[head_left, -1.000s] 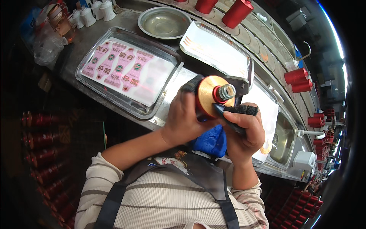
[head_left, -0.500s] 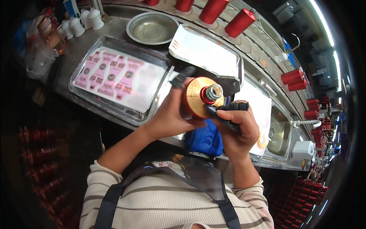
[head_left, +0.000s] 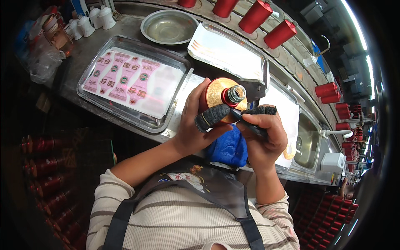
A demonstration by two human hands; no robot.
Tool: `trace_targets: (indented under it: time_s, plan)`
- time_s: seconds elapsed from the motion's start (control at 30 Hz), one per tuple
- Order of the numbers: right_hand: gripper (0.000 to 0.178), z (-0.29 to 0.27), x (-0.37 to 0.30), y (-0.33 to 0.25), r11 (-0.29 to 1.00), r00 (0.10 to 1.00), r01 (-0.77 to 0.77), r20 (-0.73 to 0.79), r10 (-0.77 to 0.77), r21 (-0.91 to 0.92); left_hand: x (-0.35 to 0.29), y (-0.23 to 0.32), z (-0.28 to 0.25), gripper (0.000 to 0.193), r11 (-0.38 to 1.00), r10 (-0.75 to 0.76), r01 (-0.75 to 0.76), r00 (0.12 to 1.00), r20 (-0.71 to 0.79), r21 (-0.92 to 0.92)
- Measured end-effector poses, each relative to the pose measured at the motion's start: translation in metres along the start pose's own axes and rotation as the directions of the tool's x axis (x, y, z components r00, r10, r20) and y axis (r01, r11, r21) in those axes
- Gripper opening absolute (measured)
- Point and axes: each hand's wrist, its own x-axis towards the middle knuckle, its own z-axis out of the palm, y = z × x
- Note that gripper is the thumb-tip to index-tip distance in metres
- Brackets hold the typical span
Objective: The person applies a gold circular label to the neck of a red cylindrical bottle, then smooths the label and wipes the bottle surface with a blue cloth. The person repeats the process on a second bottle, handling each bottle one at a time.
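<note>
A red bottle with a gold label round its shoulder is tilted so its open, threaded glass neck points up toward me. My left hand is closed round its side, with a finger in a black knit cover pressing on the gold label below the neck. My right hand grips a slim dark tool, whose exact kind is hidden by the fingers. Its tip is at the near edge of the gold label, close to the covered finger. Behind and below the bottle lies a blue cloth, and a dark metal bracket stands beside it.
A steel tray with pink printed label sheets stands left, near a round metal basin. Another tray holds white sheets. Red bottles line the conveyor behind. A sink is at right, beside a white jug.
My left hand's covered finger has come from the bottle's far left side onto the gold label. The tool remains at the label. Red bottles on the conveyor have shifted right.
</note>
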Motion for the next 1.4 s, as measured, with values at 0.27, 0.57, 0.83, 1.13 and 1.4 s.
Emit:
trace_targets:
  time_s: [0.27, 0.57, 0.83, 1.13, 1.4]
  plan:
    - [0.037, 0.006, -0.002, -0.001, 1.0, 0.999, 0.01, -0.046, -0.01, 0.003, 0.014, -0.001, -0.013, 0.1, 0.998, -0.047, 0.053, 0.989, 0.139, -0.042]
    - [0.052, 0.021, -0.012, -0.019, 0.957, 0.959, 0.281, -0.019, -0.283, -0.076, 0.01, 0.013, -0.001, 0.085, 0.983, -0.081, 0.088, 0.995, -0.05, 0.16]
    - [0.051, 0.013, -0.009, 0.0, 0.924, 0.939, 0.338, 0.004, -0.343, -0.176, 0.007, 0.015, 0.003, 0.087, 0.985, -0.1, 0.111, 0.992, -0.082, 0.136]
    - [0.021, 0.003, 0.005, 0.018, 0.934, 0.948, -0.294, -0.066, 0.313, 0.202, 0.014, 0.018, -0.007, 0.089, 0.976, -0.128, 0.132, 0.991, -0.035, 0.176]
    - [0.016, 0.017, 0.051, 0.064, 0.921, 0.936, -0.352, 0.091, 0.341, 0.166, 0.036, 0.029, -0.031, 0.086, 0.992, -0.127, 0.126, 0.978, 0.165, 0.016]
